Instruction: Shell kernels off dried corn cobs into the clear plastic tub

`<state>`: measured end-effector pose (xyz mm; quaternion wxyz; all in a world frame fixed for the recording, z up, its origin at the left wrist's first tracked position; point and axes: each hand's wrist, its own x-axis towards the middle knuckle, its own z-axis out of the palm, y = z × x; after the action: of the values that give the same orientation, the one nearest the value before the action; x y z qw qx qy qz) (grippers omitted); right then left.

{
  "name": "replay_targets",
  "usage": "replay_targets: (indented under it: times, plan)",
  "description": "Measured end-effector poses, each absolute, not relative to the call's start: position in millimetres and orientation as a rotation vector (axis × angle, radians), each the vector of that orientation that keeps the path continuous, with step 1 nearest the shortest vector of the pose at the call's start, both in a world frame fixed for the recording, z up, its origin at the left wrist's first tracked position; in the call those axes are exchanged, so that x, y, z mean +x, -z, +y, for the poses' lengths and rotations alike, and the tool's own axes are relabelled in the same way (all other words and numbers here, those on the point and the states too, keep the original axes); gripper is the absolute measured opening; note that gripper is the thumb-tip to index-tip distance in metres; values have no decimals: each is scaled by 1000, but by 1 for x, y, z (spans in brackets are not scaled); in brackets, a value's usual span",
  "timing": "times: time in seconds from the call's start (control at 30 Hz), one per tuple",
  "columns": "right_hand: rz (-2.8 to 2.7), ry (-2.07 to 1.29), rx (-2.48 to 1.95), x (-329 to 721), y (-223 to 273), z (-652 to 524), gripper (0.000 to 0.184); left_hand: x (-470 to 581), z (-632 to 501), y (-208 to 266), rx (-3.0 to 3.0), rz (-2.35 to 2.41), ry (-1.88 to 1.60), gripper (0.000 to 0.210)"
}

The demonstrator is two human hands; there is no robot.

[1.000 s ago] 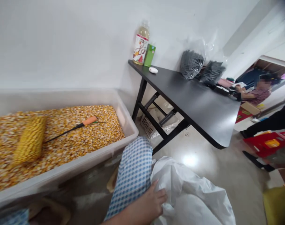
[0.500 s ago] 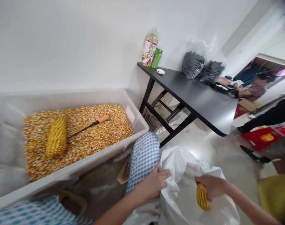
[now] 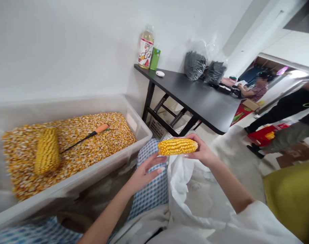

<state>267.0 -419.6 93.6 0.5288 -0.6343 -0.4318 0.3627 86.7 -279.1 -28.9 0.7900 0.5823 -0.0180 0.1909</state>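
My right hand (image 3: 200, 149) is closed round one end of a yellow corn cob (image 3: 178, 146), holding it level above the rim of an open white sack (image 3: 177, 176). Near the cob's other end is my left hand (image 3: 146, 171), its fingers spread and thumb apart; whether a fingertip touches the cob I cannot tell. To the left, a translucent plastic bin (image 3: 141, 135) holds loose corn kernels (image 3: 93, 162). On the kernels lie another corn cob (image 3: 47, 150) and a thin dark tool with an orange handle (image 3: 102, 128).
A black table (image 3: 195, 98) stands behind the sack, bearing a bottle (image 3: 146, 49), a green carton (image 3: 155, 58), a white oval object (image 3: 160, 73) and clear bags of dark pieces (image 3: 195, 64). Other people are at the right, near a red box (image 3: 261, 137).
My right hand has lifted the corn cob up out of the white sack. My left hand has left the sack's rim and moved up and left, close to the cob. The view has turned right.
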Motion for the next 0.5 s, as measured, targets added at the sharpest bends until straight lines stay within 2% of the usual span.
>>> replay_targets:
  times: [0.13, 0.27, 0.33, 0.4, 0.47, 0.5]
  plan:
    - [-1187, -838, -1430, 238, -82, -387, 49, 88, -287, 7, 743, 90, -473, 46]
    - [-1460, -751, -1642, 224, -86, -388, 55, 77, -270, -12, 571, 407, -693, 36]
    - [-1454, -711, -1858, 229, -89, -403, 56, 57, -242, -21, 677, 611, -960, 39]
    - [-1383, -720, -2067, 242, -89, -425, 48, 28, -204, -31, 1044, 838, -1216, 45]
    - [-1357, -810, -2267, 258, -83, -451, 48, -4, -163, -41, 1523, 1179, -1263, 50]
    - [-1347, -867, -2372, 267, -78, -465, 48, -17, -145, -45, 1748, 1361, -1175, 58]
